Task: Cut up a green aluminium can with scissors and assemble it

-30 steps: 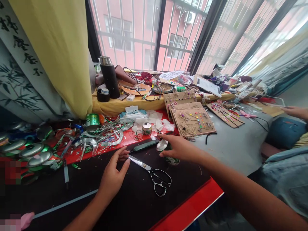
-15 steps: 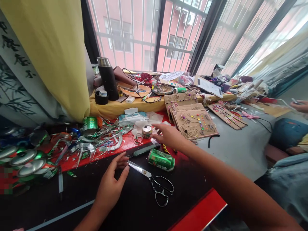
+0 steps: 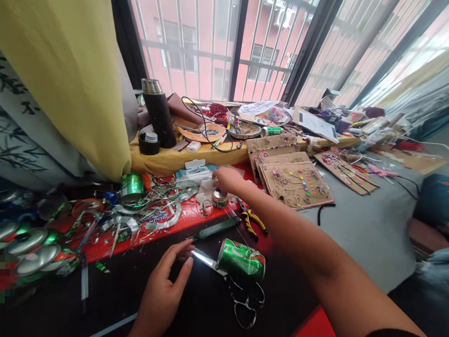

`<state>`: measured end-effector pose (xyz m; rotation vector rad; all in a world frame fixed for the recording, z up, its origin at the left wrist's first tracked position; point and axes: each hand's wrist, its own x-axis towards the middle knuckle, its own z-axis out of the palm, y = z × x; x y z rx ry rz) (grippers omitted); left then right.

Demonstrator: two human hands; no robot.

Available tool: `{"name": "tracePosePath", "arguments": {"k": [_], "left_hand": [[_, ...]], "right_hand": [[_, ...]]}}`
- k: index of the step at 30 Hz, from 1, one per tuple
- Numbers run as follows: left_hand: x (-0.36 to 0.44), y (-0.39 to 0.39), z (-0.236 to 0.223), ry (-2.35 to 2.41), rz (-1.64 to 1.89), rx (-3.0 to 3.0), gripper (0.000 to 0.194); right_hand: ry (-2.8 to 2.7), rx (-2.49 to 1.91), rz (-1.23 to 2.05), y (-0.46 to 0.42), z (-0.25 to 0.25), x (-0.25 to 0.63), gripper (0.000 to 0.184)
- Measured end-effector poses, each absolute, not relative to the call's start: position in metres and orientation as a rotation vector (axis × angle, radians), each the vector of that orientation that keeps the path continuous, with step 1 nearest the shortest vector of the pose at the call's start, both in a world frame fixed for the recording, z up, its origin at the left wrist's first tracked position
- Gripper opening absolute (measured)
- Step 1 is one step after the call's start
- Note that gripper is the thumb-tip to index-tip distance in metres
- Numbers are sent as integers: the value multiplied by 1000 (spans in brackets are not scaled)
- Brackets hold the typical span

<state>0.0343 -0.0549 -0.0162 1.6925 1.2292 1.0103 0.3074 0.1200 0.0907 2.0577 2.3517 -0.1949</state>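
Note:
My left hand [image 3: 167, 283] hovers at the left end of the scissors [image 3: 224, 271], thumb and fingers apart, with nothing visible in its grasp. Its fingertips are close to the blade tips; whether they touch is unclear. The scissors lie on the dark table, handles toward the lower right. A green drink can [image 3: 242, 260] rests on its side by the blades. My right hand [image 3: 228, 180] reaches over the crumpled white tissues [image 3: 206, 189], just behind a short cut-down can [image 3: 220, 198]. Its fingertips are mostly hidden, so any hold on the tissue cannot be made out.
Yellow-handled pliers [image 3: 254, 222] and a grey-green cutter [image 3: 219, 228] lie ahead. Metal scraps [image 3: 154, 213] and can ends [image 3: 38, 257] cover the left side. Cardboard jewellery boards [image 3: 296, 180] lean at the right. A black thermos [image 3: 159, 117] stands on the cluttered sill.
My right hand has moved from beside the cut-down can to behind it, over the tissues. The pliers now show more fully. The camera view has shifted; my left hand stays by the scissors.

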Motion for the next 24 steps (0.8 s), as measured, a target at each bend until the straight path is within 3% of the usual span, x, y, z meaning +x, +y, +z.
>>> {"name": "tracePosePath", "arguments": {"k": [4,8,24], "left_hand": [[34,-55,-15,1244,997,1700,39],[34,-55,-11,1249,980,1719,39],[37,-57,4,1224,977,1814,35]], "right_hand": [[2342,2057,-183,129,88,309,35],[2390,2142,-106,124,89,319,22],[2504,2411,75,83,97,347,19]]}}
